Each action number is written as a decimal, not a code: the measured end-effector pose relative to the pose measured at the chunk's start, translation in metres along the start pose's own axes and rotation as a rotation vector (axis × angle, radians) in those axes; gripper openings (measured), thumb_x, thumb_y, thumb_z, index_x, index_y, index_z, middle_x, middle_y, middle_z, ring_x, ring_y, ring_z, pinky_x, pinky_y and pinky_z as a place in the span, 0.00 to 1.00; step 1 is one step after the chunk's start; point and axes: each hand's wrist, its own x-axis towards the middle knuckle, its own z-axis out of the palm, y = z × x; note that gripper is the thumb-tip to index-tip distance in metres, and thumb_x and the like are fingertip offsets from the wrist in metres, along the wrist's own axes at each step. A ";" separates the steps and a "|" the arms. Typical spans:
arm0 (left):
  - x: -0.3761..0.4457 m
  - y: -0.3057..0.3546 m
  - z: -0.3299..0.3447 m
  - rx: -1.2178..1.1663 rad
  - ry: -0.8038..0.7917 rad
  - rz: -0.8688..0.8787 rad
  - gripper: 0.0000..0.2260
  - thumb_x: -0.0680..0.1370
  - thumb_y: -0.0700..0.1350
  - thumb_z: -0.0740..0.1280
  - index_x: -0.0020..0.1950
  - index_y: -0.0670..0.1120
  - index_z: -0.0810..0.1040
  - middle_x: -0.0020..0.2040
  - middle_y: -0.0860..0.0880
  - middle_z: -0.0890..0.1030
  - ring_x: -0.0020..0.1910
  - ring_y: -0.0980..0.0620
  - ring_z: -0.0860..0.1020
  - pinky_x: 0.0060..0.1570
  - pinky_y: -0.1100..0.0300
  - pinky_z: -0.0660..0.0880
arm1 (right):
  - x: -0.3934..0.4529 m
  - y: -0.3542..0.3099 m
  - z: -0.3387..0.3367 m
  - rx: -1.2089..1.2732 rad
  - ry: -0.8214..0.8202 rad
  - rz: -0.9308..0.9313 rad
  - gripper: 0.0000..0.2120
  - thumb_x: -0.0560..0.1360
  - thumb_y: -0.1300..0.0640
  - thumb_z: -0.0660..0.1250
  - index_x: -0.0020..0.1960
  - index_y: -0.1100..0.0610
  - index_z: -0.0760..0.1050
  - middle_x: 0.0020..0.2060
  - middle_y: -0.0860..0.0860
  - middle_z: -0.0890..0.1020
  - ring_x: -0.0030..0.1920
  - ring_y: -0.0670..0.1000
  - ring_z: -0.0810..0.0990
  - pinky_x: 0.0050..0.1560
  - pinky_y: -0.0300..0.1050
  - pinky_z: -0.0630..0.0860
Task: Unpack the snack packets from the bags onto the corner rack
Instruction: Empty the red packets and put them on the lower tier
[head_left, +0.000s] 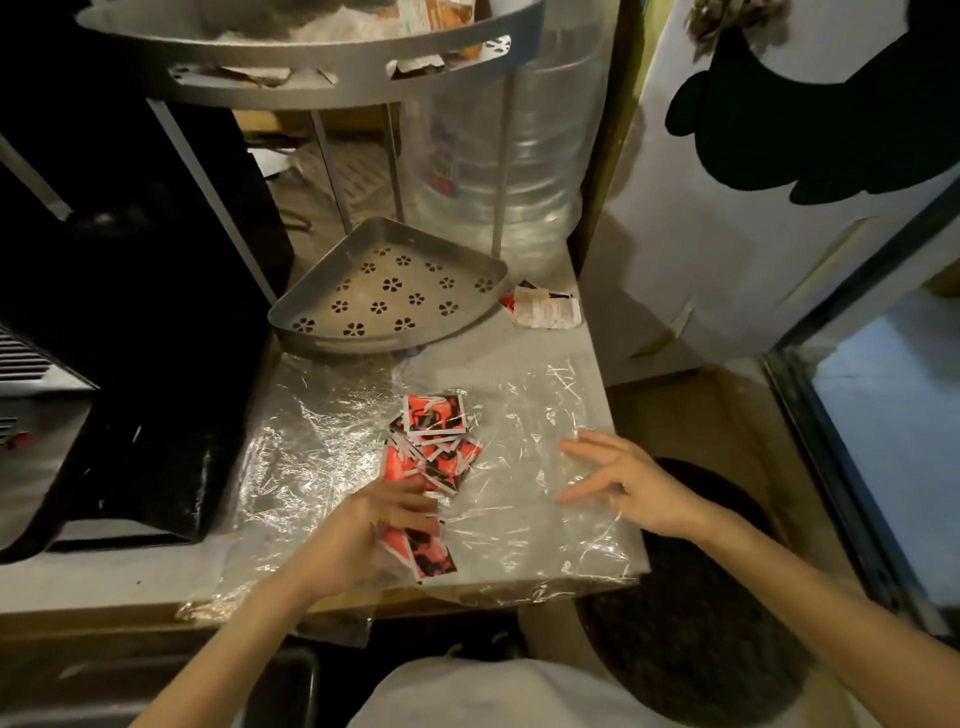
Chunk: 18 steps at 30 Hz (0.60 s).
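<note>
Red-and-black snack packets (431, 441) lie heaped on the crinkled clear plastic bag (519, 499), a few gripped in the left hand (384, 525); the right hand (618, 478), fingers spread, touches the bag. Beyond the bag, the grey perforated corner-rack tray (389, 291) holds no packets — the transfer looks barely begun.

My one camera sits on my head, wide-angle, looking forward and steeply down, close over the tabletop (519, 358), with the rack (389, 291) at its far edge.
</note>
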 end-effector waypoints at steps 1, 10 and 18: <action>0.000 0.002 -0.001 0.066 -0.049 0.005 0.23 0.62 0.63 0.71 0.56 0.64 0.75 0.62 0.63 0.72 0.69 0.65 0.59 0.69 0.65 0.53 | -0.002 -0.001 -0.003 -0.075 -0.030 -0.019 0.26 0.75 0.70 0.58 0.56 0.42 0.78 0.69 0.39 0.60 0.73 0.45 0.52 0.74 0.46 0.46; 0.012 0.046 -0.041 0.257 -0.742 -0.284 0.43 0.65 0.55 0.75 0.74 0.55 0.56 0.76 0.58 0.51 0.73 0.59 0.42 0.71 0.50 0.41 | -0.005 -0.014 -0.038 -0.036 -0.244 0.042 0.29 0.71 0.76 0.52 0.56 0.50 0.80 0.67 0.41 0.65 0.69 0.41 0.58 0.69 0.35 0.51; 0.058 0.072 -0.051 0.248 -0.389 -0.273 0.20 0.75 0.52 0.65 0.67 0.50 0.71 0.65 0.52 0.75 0.60 0.54 0.75 0.61 0.58 0.70 | 0.022 -0.031 -0.041 0.160 0.060 0.118 0.13 0.74 0.66 0.62 0.46 0.51 0.81 0.46 0.43 0.79 0.49 0.38 0.75 0.57 0.38 0.69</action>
